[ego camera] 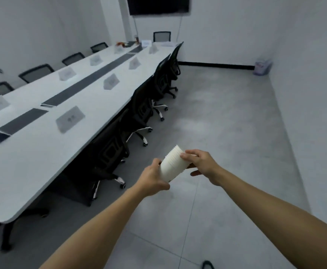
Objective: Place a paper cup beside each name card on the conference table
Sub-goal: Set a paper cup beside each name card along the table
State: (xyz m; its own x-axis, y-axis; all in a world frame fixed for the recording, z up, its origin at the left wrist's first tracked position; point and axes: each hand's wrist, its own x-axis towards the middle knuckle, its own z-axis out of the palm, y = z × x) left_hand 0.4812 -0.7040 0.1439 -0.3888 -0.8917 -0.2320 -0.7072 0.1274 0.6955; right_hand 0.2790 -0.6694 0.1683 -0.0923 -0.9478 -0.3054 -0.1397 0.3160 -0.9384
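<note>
A stack of white paper cups (172, 165) lies tilted between both hands, over the floor to the right of the table. My left hand (153, 181) grips the stack's base from below. My right hand (199, 165) holds the rim end, fingers curled over the top cups. The long white conference table (42, 158) runs from the near left to the far wall. Several clear name cards stand on it; the nearest name card (70, 119) sits on my side, another name card (111, 81) further along. I see no cups on the table.
Black office chairs (108, 152) are tucked along the table's right side, with another chair (161, 36) at the far end and several on the left. A dark strip (92, 78) runs down the table's middle. A bin (262, 66) stands in the far right corner. Grey floor lies right.
</note>
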